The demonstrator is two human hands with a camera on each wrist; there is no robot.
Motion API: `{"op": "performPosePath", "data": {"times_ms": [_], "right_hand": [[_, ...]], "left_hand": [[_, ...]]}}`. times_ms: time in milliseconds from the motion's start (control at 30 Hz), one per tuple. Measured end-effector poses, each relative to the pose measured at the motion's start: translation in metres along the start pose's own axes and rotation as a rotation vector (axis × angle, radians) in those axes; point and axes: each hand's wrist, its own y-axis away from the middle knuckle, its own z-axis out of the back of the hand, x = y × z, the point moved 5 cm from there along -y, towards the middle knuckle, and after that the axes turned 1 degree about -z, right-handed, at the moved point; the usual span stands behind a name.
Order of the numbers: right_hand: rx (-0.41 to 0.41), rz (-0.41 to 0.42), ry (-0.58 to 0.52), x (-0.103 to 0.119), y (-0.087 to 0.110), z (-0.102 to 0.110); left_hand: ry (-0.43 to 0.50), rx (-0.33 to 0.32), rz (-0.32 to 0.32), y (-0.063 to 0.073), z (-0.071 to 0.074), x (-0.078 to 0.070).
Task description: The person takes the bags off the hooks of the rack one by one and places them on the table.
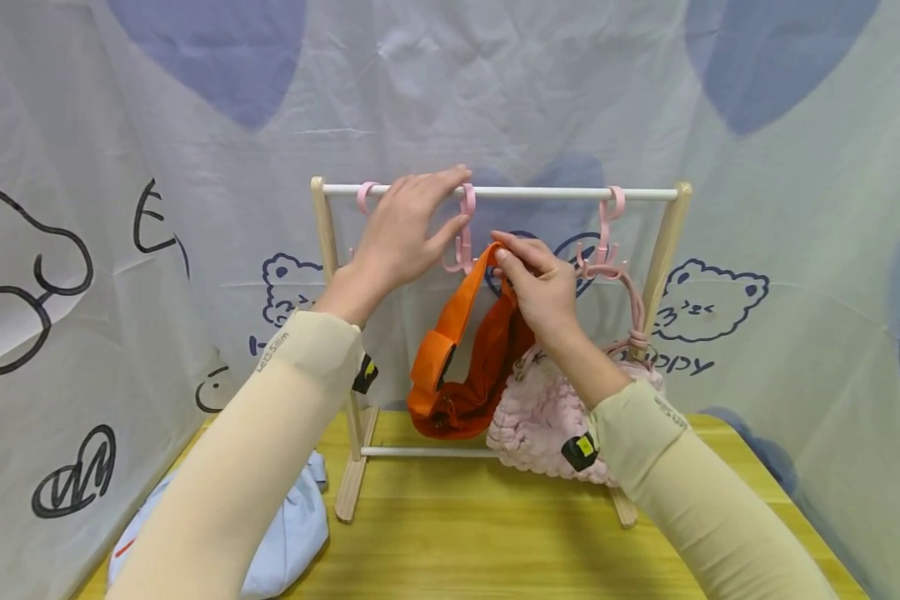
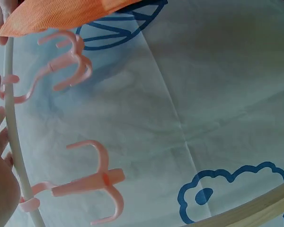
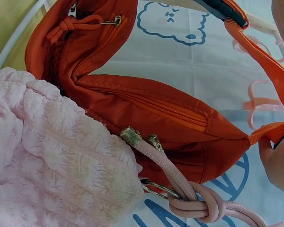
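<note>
My right hand (image 1: 543, 287) pinches the strap of an orange zippered bag (image 1: 487, 367) between thumb and fingers, holding it up in front of the rack. The bag hangs from that grip, its strap loop close to the middle pink hook (image 1: 467, 204). At the rack's white rod (image 1: 532, 192), my left hand (image 1: 412, 221) reaches with fairly straight fingers, right beside the middle hook's ring. Its fingers show behind the rod (image 2: 14, 127) in the left wrist view. Beside the orange bag, a quilted pink bag (image 3: 61, 146) hangs by its knotted handle from the right pink hook (image 1: 603, 242).
The rack's wooden posts (image 1: 666, 250) stand on a yellow wood-grain table (image 1: 457, 533). A third pink hook (image 2: 90, 182) is on the rod at the left, partly behind my left hand. A light blue bag (image 1: 292, 533) lies on the table below my left forearm. Patterned cloth (image 1: 495, 100) surrounds the table.
</note>
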Motion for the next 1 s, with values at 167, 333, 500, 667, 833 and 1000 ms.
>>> {"op": "performPosePath", "data": {"times_ms": [167, 333, 500, 667, 833, 1000], "right_hand": [[-0.014, 0.003, -0.010, 0.004, 0.001, 0.001], [-0.018, 0.013, 0.008, 0.007, 0.003, 0.002], [-0.009, 0.020, 0.032, 0.007, 0.003, 0.002], [-0.019, 0.016, 0.017, 0.006, 0.005, 0.003], [-0.025, 0.017, -0.006, 0.007, 0.008, 0.006], [-0.046, 0.015, 0.011, 0.006, 0.010, 0.010]], "left_hand": [[0.034, -0.058, -0.042, 0.013, 0.003, -0.007], [0.109, -0.162, -0.085, 0.035, 0.007, -0.015], [0.182, -0.206, -0.094, 0.063, 0.002, -0.021], [0.218, -0.211, -0.055, 0.090, -0.006, -0.025], [0.243, -0.240, -0.024, 0.114, -0.011, -0.029], [0.277, -0.294, -0.019, 0.137, -0.018, -0.034]]}}
